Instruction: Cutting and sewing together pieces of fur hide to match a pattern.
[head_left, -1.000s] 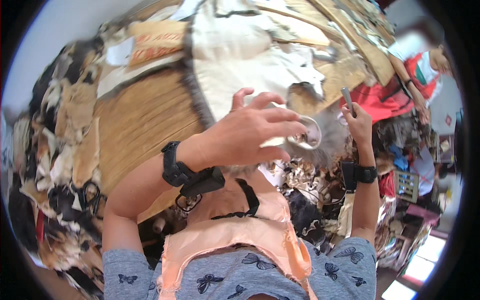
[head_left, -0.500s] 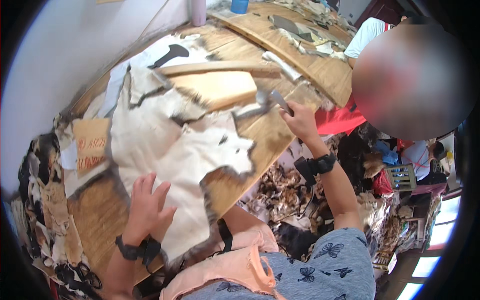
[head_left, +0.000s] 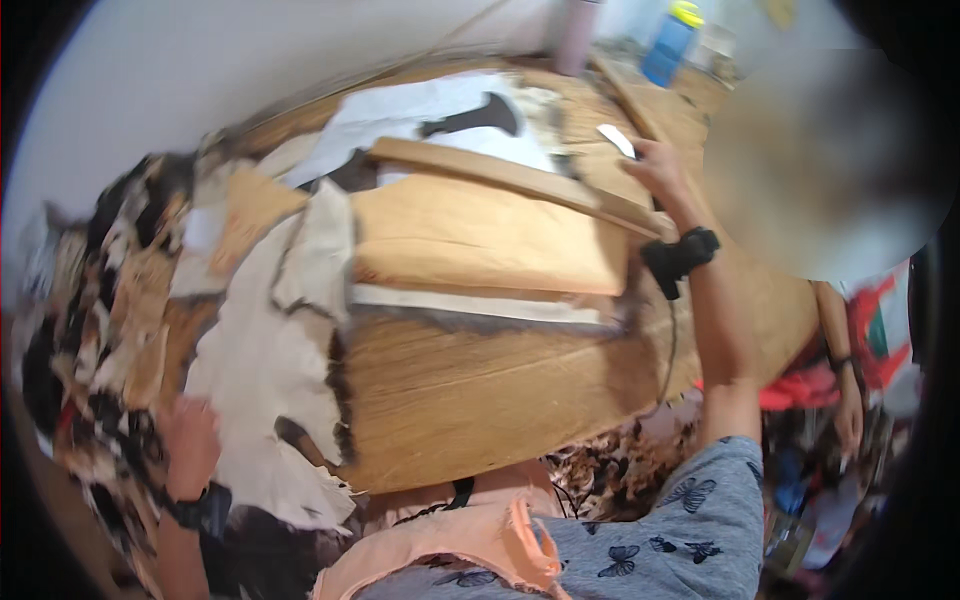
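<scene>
A pale, hairless-side-up fur pelt lies at the left of the wooden table, its dark fur showing along the edges. My left hand, blurred, is closed at the pelt's left edge; its fingertips are hidden. Farther off to the right, my right hand grips a small tool with a flat, pale metal blade, which points up and left. Its handle is mostly covered by my fingers. Between the hands lie a tan, paper-like slab and a long wooden strip.
A dark flared template rests on white sheets behind the strip. A blue bottle with a yellow lid and a pink cylinder stand at the back. Fur scraps pile up at left. Another person's arm hangs at right.
The pelt has shifted left with my left hand, baring more tabletop, and my left hand has gone from spread to closed. My right hand has moved away with the tool. The view has swung.
</scene>
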